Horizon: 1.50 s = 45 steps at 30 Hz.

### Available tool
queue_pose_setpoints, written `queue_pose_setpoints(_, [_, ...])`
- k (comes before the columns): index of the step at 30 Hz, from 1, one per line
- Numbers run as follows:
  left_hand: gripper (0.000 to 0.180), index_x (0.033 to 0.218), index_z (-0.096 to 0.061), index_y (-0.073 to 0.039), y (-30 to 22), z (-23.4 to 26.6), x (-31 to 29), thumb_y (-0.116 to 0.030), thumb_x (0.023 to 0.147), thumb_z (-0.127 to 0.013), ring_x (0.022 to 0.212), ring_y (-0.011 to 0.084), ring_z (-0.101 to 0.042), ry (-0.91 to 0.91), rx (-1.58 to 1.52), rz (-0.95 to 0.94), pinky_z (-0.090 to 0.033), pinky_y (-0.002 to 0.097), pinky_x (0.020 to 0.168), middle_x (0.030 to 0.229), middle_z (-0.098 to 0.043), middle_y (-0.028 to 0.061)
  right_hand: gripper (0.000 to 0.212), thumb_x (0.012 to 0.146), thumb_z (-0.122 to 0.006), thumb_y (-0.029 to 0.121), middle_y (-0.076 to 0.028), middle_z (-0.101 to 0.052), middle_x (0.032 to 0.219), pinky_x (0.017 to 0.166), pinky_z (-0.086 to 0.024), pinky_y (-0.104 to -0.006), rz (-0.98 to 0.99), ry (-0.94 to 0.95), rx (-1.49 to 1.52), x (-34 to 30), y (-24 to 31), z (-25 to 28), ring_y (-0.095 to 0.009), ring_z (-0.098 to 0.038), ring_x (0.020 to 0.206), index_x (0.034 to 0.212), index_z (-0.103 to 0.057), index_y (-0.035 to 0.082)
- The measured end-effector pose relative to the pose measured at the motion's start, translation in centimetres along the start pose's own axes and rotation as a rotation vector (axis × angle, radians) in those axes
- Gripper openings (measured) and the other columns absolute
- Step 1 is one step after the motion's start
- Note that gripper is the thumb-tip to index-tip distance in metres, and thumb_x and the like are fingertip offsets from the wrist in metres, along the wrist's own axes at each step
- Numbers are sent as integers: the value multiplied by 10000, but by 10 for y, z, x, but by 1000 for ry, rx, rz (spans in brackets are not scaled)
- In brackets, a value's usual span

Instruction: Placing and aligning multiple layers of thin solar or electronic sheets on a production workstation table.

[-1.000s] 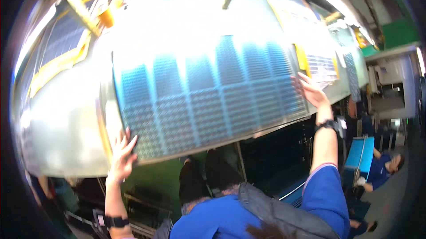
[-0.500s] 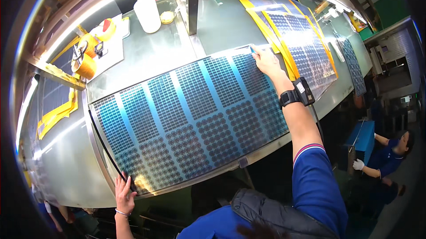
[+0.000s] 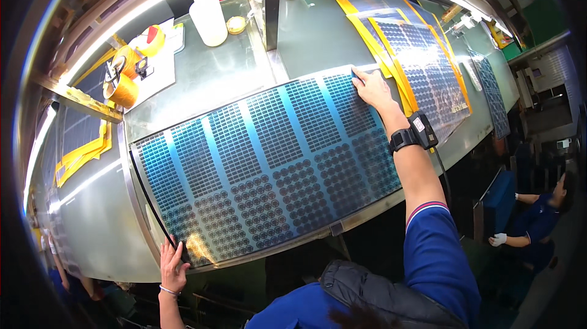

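Observation:
A large rectangular blue-and-dark patterned sheet [image 3: 269,161], with rows of small rectangles and rings, lies aslant on the glass tabletop [image 3: 92,225]. At its near left corner rests my left hand [image 3: 173,268], fingers stretched along the edge and thumb apart. The fingers of my right hand [image 3: 374,88] are closed at the far right corner, pinching the sheet's edge; the fingertips are partly hidden. On my right wrist is a black strap with a small box [image 3: 422,129].
Yellow-edged patterned sheets [image 3: 419,60] lie to the right. Behind stand a white bottle [image 3: 208,20], a small round container [image 3: 235,25] and orange tape rolls [image 3: 120,89]. A dark post [image 3: 273,5] rises at the back. A co-worker [image 3: 535,225] handles a blue panel at far right.
The view has shifted slightly. Both hands stay at the same corners of the patterned sheet. The co-worker's blue panel has turned a little.

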<state>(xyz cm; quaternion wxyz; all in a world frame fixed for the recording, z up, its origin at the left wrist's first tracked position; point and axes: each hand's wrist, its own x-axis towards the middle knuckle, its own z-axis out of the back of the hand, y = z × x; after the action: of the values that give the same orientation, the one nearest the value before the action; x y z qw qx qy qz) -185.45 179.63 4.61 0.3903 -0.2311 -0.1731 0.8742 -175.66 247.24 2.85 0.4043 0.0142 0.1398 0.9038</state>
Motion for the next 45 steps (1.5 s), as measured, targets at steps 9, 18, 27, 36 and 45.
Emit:
queue_pose_setpoints(9, [645, 1405, -311, -34, -18, -1, -6, -137, 819, -560, 1374, 275, -252, 36, 377, 89, -125, 478, 1128, 1464, -310, 132, 365, 836, -552, 269, -136, -548, 1080, 933, -366, -435, 416, -493, -309, -1, -5, -36, -312, -479, 1057, 1102, -605, 26])
queue_pose_setpoints(18, [498, 1344, -384, 9, -20, -3, 138, -230, 920, -493, 1309, 329, -338, -512, 341, 156, -242, 435, 1086, 1402, -375, 193, 454, 919, -463, 277, -117, -444, 1297, 1048, -281, -407, 274, -389, -137, -8, 1, -57, -306, -364, 1203, 1326, -468, 75])
queue_pose_setpoints(27, [391, 1196, -544, 6, 33, -1, 239, -222, 881, -505, 1161, 336, -486, -738, 469, 169, -360, 428, 1002, 1227, -541, 195, 643, 785, -663, 411, -185, -528, 1190, 944, -341, -443, 620, -420, 16, -13, -49, -39, -358, -471, 1083, 1240, -503, -15])
queue_pose_setpoints(36, [455, 1324, -442, -5, 65, 6, 239, -262, 952, -391, 1271, 296, -401, -723, 407, 187, -265, 372, 1075, 1375, -442, 152, 919, 584, -768, 557, -42, -200, 1513, 1137, -16, -476, 208, 144, 252, -201, -143, 27, -252, -114, 1406, 1376, -422, 244])
queue_pose_setpoints(45, [575, 1409, -284, 1, 84, 4, 226, -335, 954, -384, 1358, 300, -259, -569, 446, 331, -151, 390, 1128, 1454, -304, 182, 815, 692, -729, 401, -129, -315, 1459, 1106, -85, -542, 440, 55, -1, -210, -93, 29, -344, -185, 1383, 1378, -395, 115])
